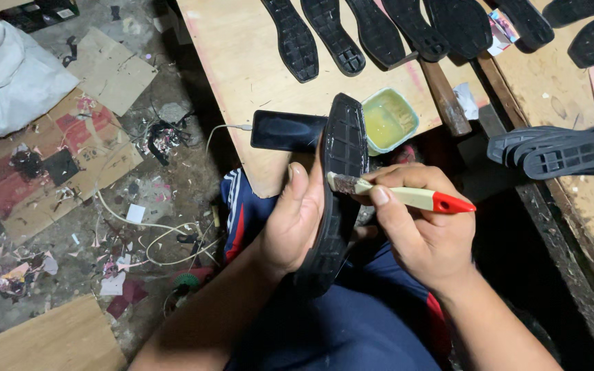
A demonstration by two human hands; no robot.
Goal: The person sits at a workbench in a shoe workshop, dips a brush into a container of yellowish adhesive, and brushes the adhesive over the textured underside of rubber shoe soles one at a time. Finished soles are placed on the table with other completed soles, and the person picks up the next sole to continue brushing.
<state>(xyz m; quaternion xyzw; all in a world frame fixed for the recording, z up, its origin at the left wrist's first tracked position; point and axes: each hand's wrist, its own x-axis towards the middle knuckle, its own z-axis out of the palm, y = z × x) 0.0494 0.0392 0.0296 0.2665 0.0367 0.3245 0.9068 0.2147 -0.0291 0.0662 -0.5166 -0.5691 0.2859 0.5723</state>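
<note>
My left hand (293,216) grips a black rubber shoe sole (342,148) by its edge, tread side showing, held upright over my lap. My right hand (424,230) holds a small brush (407,197) with a cream handle and red tip; its bristles touch the sole's edge near my left thumb. A square green tub of yellowish glue (390,120) sits on the wooden board just beyond the sole.
A dark phone (287,130) with a white cable lies on the wooden board (242,69). Several black soles (352,31) line the board's far side, and more are stacked at right (565,151). A hammer handle (445,99) lies nearby. The floor at left holds cardboard, scraps and wires.
</note>
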